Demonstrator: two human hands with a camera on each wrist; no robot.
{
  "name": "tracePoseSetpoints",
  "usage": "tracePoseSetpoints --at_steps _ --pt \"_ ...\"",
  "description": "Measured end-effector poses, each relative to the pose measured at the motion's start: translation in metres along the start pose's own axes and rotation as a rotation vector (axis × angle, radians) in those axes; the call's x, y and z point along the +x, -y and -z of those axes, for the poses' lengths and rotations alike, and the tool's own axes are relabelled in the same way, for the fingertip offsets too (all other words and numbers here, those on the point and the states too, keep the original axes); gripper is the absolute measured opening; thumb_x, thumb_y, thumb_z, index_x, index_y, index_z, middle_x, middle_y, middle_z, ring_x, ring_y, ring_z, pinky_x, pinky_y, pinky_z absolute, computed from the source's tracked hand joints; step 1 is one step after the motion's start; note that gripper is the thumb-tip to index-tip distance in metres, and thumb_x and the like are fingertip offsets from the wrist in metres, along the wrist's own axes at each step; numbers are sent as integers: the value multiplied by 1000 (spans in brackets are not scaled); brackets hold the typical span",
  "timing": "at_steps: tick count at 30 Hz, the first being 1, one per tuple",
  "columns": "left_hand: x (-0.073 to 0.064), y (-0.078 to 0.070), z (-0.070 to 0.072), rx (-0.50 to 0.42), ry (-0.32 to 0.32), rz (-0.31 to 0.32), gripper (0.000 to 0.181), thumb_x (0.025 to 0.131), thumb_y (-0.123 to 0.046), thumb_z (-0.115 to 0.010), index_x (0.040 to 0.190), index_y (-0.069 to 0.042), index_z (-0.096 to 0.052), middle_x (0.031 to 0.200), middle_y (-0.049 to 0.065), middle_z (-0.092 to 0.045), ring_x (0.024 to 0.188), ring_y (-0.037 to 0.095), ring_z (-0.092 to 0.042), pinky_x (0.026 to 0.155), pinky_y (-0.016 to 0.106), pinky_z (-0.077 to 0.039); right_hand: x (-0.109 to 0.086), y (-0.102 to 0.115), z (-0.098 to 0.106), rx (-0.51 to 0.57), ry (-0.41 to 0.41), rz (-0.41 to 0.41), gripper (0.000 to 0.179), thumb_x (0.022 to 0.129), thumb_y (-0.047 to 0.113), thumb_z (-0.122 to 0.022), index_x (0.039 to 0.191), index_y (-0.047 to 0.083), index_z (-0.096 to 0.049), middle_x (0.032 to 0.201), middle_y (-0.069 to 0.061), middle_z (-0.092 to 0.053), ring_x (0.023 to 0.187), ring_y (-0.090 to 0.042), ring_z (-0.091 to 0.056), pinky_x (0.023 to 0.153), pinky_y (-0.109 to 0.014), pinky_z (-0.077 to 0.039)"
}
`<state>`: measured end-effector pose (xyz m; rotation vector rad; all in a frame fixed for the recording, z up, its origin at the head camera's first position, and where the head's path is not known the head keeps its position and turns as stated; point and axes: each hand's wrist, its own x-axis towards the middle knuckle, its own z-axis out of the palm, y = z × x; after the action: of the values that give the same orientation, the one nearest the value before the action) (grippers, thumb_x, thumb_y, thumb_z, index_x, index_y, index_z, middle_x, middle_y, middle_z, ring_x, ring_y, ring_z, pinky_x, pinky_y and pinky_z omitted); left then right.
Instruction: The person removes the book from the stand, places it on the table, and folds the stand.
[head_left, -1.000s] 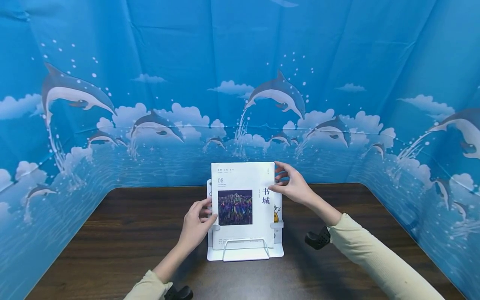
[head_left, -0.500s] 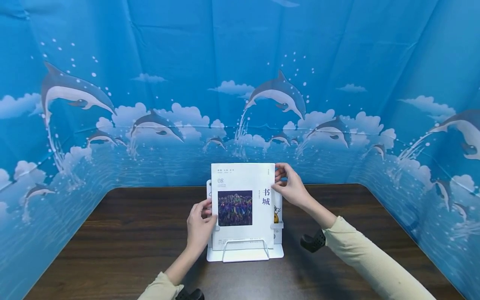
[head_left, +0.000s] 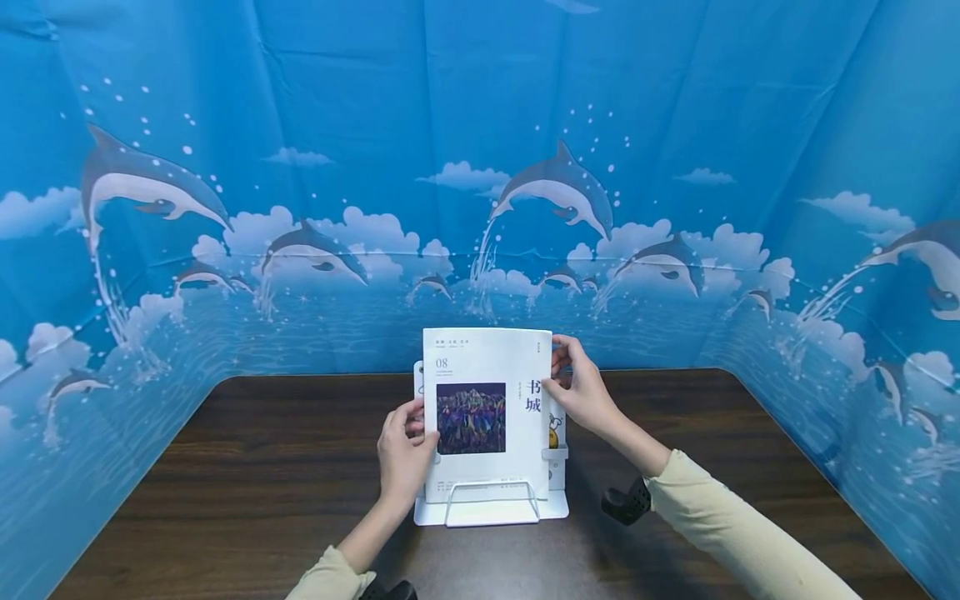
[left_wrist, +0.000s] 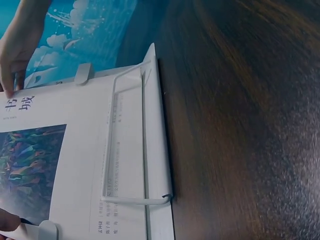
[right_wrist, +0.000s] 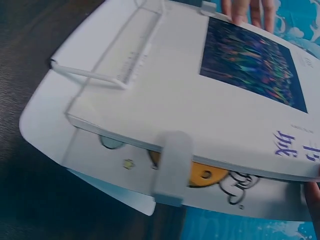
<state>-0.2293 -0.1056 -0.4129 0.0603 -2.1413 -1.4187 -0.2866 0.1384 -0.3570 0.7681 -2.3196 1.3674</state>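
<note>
A white softcover book [head_left: 517, 450] with a dark, colourful square picture stands upright on a white book stand [head_left: 555, 506]. My left hand [head_left: 403, 458] holds its left edge about halfway up, thumb on the cover and the other fingers partly hidden behind. Higher on the opposite edge, my right hand [head_left: 585, 396] pinches the book between thumb and fingers. A wire bar [left_wrist: 107, 160] crosses the lower cover. In the right wrist view, a side clip [right_wrist: 172, 170] laps over the book's edge. Cartoon print on the stand's back plate [right_wrist: 215, 197] shows beside the book.
The stand sits on a dark wooden table [head_left: 262, 467]. Behind it and along both sides hangs a blue curtain [head_left: 375, 125] printed with dolphins. Black wrist devices [head_left: 626, 504] are strapped near the sleeves.
My right hand has moved slightly down the book's right edge. The left hand and forearm have shifted a little to the right. The book stays on the stand.
</note>
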Motion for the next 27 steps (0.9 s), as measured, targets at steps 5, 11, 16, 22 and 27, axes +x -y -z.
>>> tracePoseSetpoints --at_steps 5,11,16,22,27 --pt "-1 -1 -1 -24 2 32 42 71 10 -67 111 2 -58 100 15 -58 85 23 -57 71 33 -53 -12 -4 -7 -25 -15 46 58 79 -11 -59 130 -3 -32 96 -14 -49 80 -21 -49 62 -27 -51" --pt "-1 -1 -3 -26 -19 34 40 72 11 -65 110 2 -59 100 14 -58 86 23 -57 72 34 -53 -27 -10 -15 -79 -34 117 62 76 -14 -60 131 -4 -31 93 -9 -50 77 -16 -49 58 -22 -51" --pt "-2 -1 -5 -20 -40 42 38 72 11 -63 109 2 -60 99 14 -58 86 24 -57 72 34 -53 -36 -13 -18 -130 -39 104 62 78 -11 -61 132 -2 -32 92 -6 -51 74 -12 -48 49 -20 -45" --pt "-2 -5 -6 3 -69 30 35 72 11 -65 106 2 -60 96 15 -60 84 25 -59 71 35 -53 -39 -13 -20 -110 -53 78 60 79 -11 -60 132 0 -34 93 -9 -53 75 -15 -52 55 -21 -48" --pt "-2 -8 -4 -10 -67 26 35 72 10 -67 106 2 -60 96 16 -60 85 26 -61 72 36 -53 -39 -15 -22 -100 -66 81 61 79 -10 -61 133 2 -36 94 -10 -55 75 -16 -52 59 -25 -50"
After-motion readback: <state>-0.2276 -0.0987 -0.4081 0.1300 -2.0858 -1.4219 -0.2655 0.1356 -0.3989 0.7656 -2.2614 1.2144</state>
